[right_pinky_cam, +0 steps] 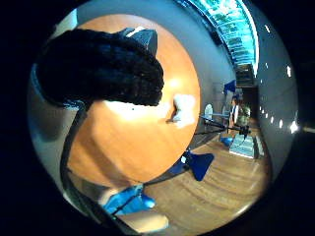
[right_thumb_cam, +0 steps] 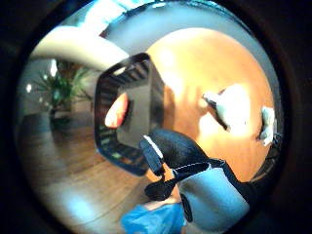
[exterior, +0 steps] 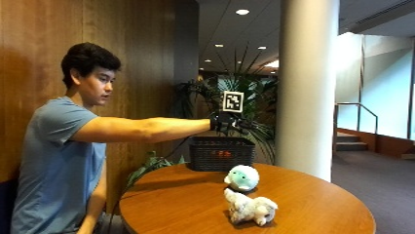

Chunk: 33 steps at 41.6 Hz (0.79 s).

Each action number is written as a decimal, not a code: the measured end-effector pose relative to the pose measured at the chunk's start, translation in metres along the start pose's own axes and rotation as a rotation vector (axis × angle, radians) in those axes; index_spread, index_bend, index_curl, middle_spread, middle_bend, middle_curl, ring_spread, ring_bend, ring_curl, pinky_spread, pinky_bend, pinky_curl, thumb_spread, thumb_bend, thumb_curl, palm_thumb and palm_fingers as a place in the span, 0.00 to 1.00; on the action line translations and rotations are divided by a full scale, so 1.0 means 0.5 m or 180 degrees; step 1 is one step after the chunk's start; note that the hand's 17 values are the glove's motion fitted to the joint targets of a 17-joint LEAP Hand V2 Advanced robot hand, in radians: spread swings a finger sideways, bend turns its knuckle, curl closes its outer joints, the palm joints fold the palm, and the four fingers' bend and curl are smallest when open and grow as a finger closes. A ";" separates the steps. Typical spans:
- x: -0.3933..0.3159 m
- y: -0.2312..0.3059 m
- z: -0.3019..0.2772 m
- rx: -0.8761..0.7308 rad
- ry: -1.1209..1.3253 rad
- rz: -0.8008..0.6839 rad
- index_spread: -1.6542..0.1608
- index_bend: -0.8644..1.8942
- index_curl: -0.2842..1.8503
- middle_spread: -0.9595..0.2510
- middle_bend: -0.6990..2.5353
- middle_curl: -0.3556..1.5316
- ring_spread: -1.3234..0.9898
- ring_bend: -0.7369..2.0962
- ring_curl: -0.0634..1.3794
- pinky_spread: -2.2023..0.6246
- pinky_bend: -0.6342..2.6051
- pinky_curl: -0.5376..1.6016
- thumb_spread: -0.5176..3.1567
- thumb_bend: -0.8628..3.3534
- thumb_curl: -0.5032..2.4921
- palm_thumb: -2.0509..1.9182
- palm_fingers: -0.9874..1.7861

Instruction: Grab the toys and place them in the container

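Right hand (exterior: 225,123) above basket (exterior: 221,153); 2 toys (exterior: 242,177) on table (exterior: 324,204)

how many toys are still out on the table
2 on the table: a round pale green plush nearer the black basket, and a white plush animal in front of it. An orange item already lies inside the basket; others may be hidden there.

I see the gloved right hand (exterior: 227,124) extended above the black container (exterior: 221,153), apart from it. An orange item shows through the container wall. On the round table (exterior: 324,214), a pale green toy (exterior: 242,177) sits near a white plush toy (exterior: 250,208).
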<state>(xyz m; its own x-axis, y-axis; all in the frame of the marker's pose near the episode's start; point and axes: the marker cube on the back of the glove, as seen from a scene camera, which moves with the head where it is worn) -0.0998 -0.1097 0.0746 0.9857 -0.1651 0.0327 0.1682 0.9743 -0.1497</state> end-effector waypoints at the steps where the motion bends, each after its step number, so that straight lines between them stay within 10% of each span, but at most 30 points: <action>1: 0.012 -0.005 0.011 -0.0014 -0.0026 0.0130 0.76 0.35 0.22 0.87 0.25 0.42 0.61 0.34 0.22 0.80 0.63 0.44 0.44 0.19 0.28 0.51 0.26; 5: 0.055 -0.027 0.057 -0.0088 -0.0117 0.0770 0.76 0.36 0.22 0.87 0.25 0.40 0.61 0.33 0.22 0.80 0.63 0.43 0.44 0.19 0.28 0.51 0.27; 10: 0.114 -0.016 0.129 -0.0214 -0.0010 0.0113 0.76 0.35 0.22 0.87 0.25 0.38 0.61 0.33 0.22 0.80 0.62 0.43 0.44 0.19 0.27 0.51 0.27; 33: 0.113 -0.056 0.402 -0.0616 -0.0131 0.0279 0.76 0.34 0.20 0.88 0.24 0.31 0.61 0.35 0.23 0.79 0.65 0.43 0.47 0.24 0.29 0.60 0.29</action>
<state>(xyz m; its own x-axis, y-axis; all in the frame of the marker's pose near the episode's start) -0.0503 -0.1154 0.2793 0.9962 -0.0707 0.0510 0.0839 0.9364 -0.3407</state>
